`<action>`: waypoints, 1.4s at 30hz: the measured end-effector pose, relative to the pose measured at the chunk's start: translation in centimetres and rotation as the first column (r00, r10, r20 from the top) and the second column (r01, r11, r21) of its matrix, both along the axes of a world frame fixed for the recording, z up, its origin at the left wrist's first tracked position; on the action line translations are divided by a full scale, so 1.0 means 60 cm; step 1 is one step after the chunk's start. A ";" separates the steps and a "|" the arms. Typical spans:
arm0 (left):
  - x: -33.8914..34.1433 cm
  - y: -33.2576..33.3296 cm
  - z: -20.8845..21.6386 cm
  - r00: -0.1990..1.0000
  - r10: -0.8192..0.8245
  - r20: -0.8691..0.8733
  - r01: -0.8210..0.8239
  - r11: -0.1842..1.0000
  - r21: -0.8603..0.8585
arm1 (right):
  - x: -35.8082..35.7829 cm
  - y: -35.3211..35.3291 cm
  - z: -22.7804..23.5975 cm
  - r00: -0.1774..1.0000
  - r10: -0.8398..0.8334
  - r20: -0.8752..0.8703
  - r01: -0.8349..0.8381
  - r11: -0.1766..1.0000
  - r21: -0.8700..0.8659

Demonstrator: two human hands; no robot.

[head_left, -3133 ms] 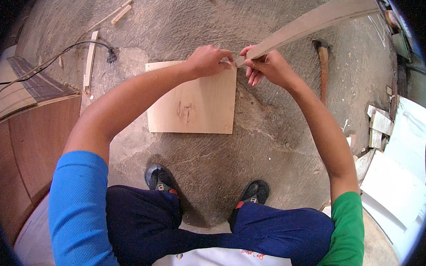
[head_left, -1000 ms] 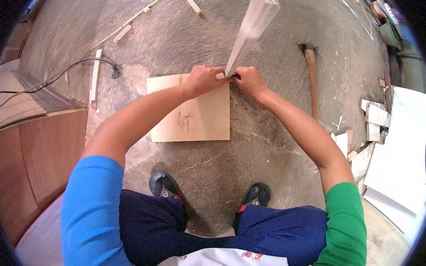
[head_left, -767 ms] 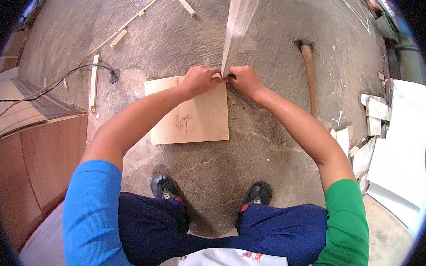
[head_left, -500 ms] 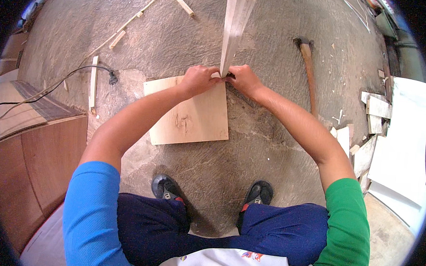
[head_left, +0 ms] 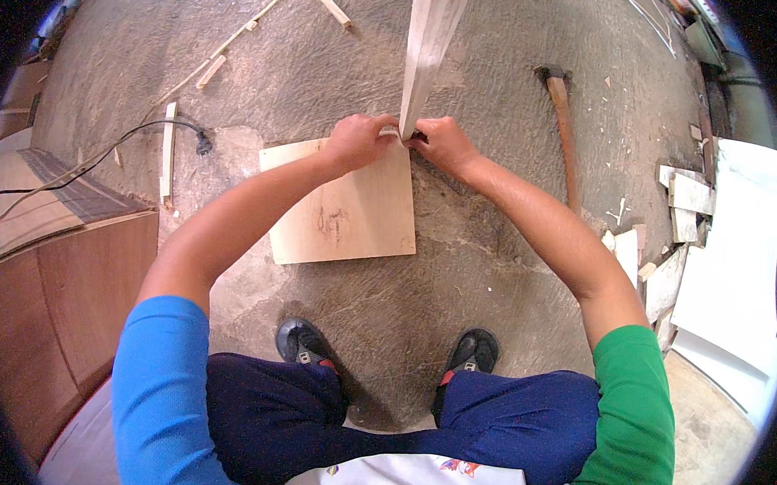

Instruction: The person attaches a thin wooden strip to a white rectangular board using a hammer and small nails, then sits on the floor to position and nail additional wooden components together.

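A long pale wooden post (head_left: 429, 47) stands upright at the top middle and narrows with distance toward its lower end. My left hand (head_left: 359, 143) is closed at the left side of that lower end, its fingertips against the wood. My right hand (head_left: 444, 147) closes on the right side, fingers curled in. Something small and dark shows by the right fingertips; I cannot make out what it is. Under my left hand and forearm lies a flat square plywood board (head_left: 346, 218) with dark marks, its top right corner next to the post's foot.
An axe (head_left: 563, 133) with a wooden handle lies on the floor at right. Wood scraps (head_left: 691, 199) and a white sheet (head_left: 738, 270) are beyond it. At left are a power plug (head_left: 203, 141) on a black cord, thin wood strips (head_left: 168, 154) and a brown wooden box (head_left: 78, 305).
My left hand and arm have shifted very slightly left. The board and the post stay almost where they were, and my right hand keeps its place.
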State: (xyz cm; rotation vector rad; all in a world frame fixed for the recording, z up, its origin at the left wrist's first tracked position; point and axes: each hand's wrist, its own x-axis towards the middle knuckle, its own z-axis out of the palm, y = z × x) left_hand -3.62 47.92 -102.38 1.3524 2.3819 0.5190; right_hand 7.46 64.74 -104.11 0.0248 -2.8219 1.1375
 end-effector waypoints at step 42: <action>-0.036 0.000 0.036 0.991 -0.128 0.027 0.130 0.928 -0.350 | 0.072 -0.008 0.019 0.937 -0.282 0.204 0.336 0.887 -0.317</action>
